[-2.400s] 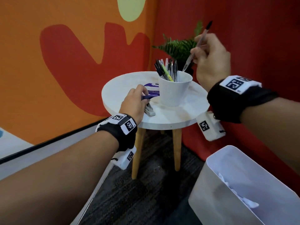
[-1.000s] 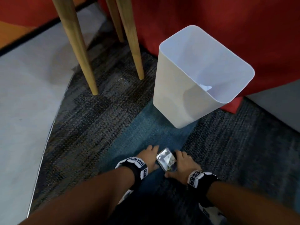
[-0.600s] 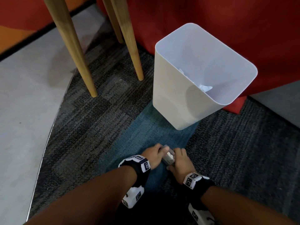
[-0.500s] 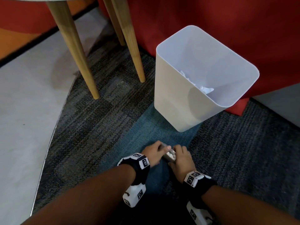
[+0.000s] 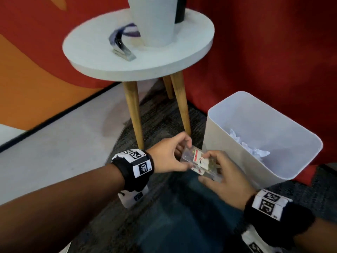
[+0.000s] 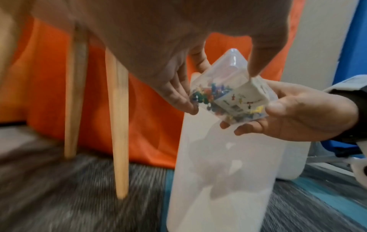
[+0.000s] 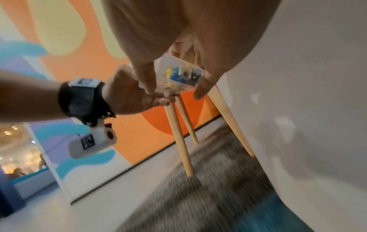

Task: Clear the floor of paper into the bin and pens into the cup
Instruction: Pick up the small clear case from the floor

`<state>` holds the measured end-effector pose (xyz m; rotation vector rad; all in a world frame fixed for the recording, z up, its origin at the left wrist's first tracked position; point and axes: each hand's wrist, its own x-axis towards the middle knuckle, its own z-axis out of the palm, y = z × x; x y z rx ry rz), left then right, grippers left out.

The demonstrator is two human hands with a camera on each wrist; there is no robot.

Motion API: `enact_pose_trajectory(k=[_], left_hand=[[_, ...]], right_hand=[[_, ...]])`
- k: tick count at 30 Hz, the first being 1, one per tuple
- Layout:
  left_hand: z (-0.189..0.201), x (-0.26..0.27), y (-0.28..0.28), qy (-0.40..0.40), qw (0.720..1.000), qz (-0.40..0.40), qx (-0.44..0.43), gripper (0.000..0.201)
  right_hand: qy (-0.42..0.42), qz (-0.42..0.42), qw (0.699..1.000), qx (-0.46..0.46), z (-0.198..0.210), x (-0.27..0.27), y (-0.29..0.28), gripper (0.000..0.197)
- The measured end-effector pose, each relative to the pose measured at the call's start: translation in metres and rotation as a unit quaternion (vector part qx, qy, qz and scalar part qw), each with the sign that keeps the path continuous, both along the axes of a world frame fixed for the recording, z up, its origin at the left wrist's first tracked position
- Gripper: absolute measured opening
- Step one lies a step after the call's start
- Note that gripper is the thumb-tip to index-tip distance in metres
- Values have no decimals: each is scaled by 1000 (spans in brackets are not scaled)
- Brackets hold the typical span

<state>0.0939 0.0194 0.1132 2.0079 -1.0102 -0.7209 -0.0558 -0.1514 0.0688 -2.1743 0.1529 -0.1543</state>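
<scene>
Both hands hold a small clear plastic box of coloured push pins (image 5: 198, 160) above the carpet, just left of the bin. My left hand (image 5: 182, 156) pinches its left end between thumb and fingers. My right hand (image 5: 218, 168) cups its right end from below, thumb on top. The wrist views show the box (image 6: 232, 97) (image 7: 178, 75) lifted clear of the floor. The white bin (image 5: 228, 143) holds crumpled paper (image 5: 251, 148). The white cup (image 5: 155, 24) stands on the round table (image 5: 145, 66); its top is cut off.
A purple lanyard with a metal clip (image 5: 122, 50) lies on the table beside the cup. Wooden table legs (image 5: 134, 114) stand just beyond my hands. A red wall runs behind the bin. Dark carpet (image 5: 182, 216) lies under my arms, pale floor to the left.
Both hands have lifted the pin box off the carpet and hold it higher beside the bin. The head view has tilted up, bringing the table top and cup into sight.
</scene>
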Motion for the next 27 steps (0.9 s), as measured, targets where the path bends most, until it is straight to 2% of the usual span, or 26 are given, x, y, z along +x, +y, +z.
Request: enact_pose_trajectory(k=[3, 6, 10, 13, 17, 24, 27], left_hand=[[55, 16, 14, -64, 997, -5, -46, 39], [106, 34, 24, -161, 981, 15, -110, 35], [151, 67, 31, -344, 928, 58, -134, 33], [157, 89, 29, -394, 907, 105, -103, 24], [153, 104, 20, -415, 895, 159, -31, 29], [143, 105, 17, -449, 860, 235, 51, 50], [137, 106, 23, -437, 857, 261, 77, 54]], right_hand=[[-77, 7, 997, 19, 59, 25, 6, 50], [-178, -1, 983, 37, 116, 54, 14, 47], [-250, -37, 968, -4, 159, 105, 18, 47], [-253, -75, 964, -32, 169, 141, 22, 45], [-216, -96, 968, -83, 173, 175, 28, 42], [-206, -45, 965, -155, 175, 204, 33, 53], [-145, -3, 974, -172, 171, 207, 33, 50]])
